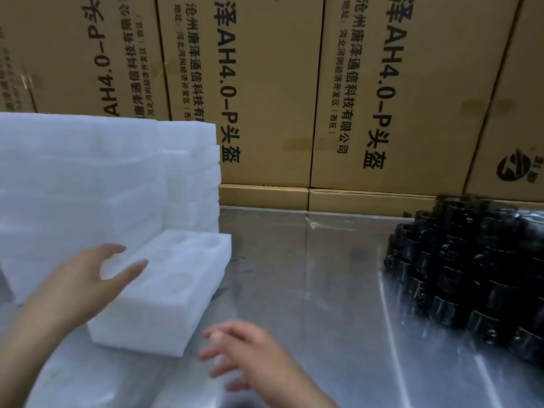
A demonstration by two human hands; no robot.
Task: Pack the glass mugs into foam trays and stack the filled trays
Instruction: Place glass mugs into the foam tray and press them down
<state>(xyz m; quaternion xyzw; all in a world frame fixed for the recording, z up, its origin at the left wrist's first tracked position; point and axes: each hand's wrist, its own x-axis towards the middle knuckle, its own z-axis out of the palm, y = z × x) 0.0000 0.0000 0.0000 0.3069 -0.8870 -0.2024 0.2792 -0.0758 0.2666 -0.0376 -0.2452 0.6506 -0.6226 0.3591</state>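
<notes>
A white foam tray (164, 293) with round, empty pockets lies on the metal table (309, 290), left of centre. My left hand (88, 278) hovers over its left end, fingers spread, holding nothing. My right hand (250, 357) floats just off the tray's near right corner, fingers apart and empty. A tall stack of white foam trays (97, 178) stands behind the tray at the left. At the right edge sits a pile of dark glass mugs (471, 275), stacked in several rows.
Large brown cardboard boxes (265, 92) with black printing form a wall along the table's back edge. The shiny tabletop stretches between the foam tray and the mugs.
</notes>
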